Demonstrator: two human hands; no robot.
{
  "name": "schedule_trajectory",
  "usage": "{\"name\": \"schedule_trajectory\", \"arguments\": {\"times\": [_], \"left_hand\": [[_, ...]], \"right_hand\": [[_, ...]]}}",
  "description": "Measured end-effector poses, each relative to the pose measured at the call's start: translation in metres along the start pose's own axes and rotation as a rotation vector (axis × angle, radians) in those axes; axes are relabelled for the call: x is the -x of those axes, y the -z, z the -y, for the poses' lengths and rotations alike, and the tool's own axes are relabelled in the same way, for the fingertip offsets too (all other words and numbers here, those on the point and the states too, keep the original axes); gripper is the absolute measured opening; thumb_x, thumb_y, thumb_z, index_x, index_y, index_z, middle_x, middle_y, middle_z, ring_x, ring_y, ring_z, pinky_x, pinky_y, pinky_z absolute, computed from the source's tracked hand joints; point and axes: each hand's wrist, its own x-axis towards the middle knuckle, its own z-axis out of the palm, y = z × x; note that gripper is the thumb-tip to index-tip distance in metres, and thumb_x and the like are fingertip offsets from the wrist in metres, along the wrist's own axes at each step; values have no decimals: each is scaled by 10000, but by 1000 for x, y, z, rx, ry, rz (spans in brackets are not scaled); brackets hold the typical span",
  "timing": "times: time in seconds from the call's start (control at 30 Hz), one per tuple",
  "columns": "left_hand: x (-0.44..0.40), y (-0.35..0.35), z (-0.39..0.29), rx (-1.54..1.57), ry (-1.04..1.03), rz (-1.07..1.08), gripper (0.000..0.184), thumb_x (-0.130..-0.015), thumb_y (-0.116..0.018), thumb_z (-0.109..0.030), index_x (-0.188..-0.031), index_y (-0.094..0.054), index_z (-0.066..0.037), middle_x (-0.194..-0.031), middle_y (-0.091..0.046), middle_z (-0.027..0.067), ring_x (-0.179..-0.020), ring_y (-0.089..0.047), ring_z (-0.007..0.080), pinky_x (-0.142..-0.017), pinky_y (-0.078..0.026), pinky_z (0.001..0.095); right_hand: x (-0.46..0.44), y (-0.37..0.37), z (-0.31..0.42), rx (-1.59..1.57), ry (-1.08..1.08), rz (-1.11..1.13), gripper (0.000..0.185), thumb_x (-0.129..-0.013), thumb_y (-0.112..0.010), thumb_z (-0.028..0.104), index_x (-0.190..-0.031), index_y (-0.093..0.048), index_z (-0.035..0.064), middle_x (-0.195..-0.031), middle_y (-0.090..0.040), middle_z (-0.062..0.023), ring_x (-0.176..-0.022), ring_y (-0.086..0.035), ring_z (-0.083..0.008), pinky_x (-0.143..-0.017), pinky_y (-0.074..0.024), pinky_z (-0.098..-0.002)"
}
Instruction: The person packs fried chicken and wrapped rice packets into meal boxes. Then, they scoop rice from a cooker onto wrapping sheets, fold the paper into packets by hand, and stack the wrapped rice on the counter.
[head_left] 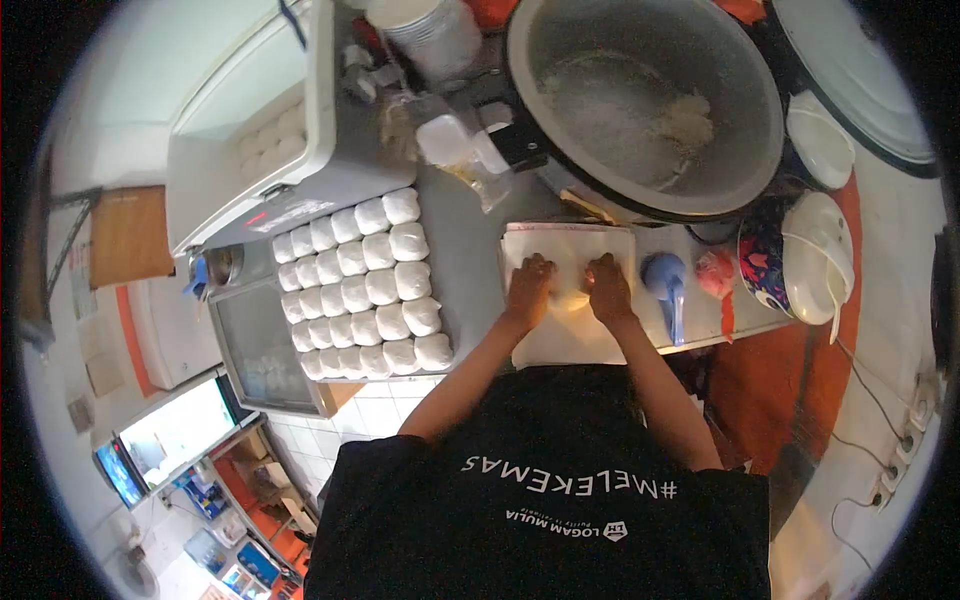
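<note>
My left hand [531,282] and my right hand [607,284] are over a stack of white paper sheets [535,345], one on each side of a pale, yellowish lump [570,298]. The fingers of both hands are curled in and seem to pinch the top sheet beside the lump. My own fingers hide the exact grip. To the left, several rows of round white wrapped bundles [362,290] sit close together on the grey table. A blue scoop-like tool with a handle [664,280] lies right of the paper.
A large metal basin [640,190] with whitish residue stands beyond the paper. Back left is an open cooler box [320,165] with more bundles inside. A pink bundle [715,272] and a white lidded container [815,255] are at the right. A glass-topped case [233,340] borders the left.
</note>
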Motion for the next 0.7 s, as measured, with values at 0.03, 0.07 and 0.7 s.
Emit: {"name": "schedule_trajectory", "arguments": {"times": [0.03,0.07,0.7], "left_hand": [[2,0,2,144,22,41,241,-830,-655,-38,-1023,-514,-4,-866,-602,159,-766,-637,381,-733,-541,452],[5,0,4,289,44,81,231,-824,-659,-19,-1002,-512,-8,-839,-597,149,-767,-639,353,-737,-542,424],[52,121,15,882,330,354,181,-837,-717,-44,-1005,-692,18,-1013,-691,43,-898,-651,177,-808,-541,313]], "right_hand": [[-4,0,-3,-21,-2,150,258,-804,-650,35,-1048,-567,30,-952,-613,-171,-916,-617,-381,-839,-513,-468],[-10,10,-4,-40,-3,303,316,-807,-648,33,-1108,-554,45,-1001,-622,-181,-947,-622,-373,-843,-517,-459],[-36,101,109,-837,-21,826,642,-796,-638,-30,-1419,-486,-11,-1264,-650,-166,-1128,-630,-237,-1013,-480,-356]]}}
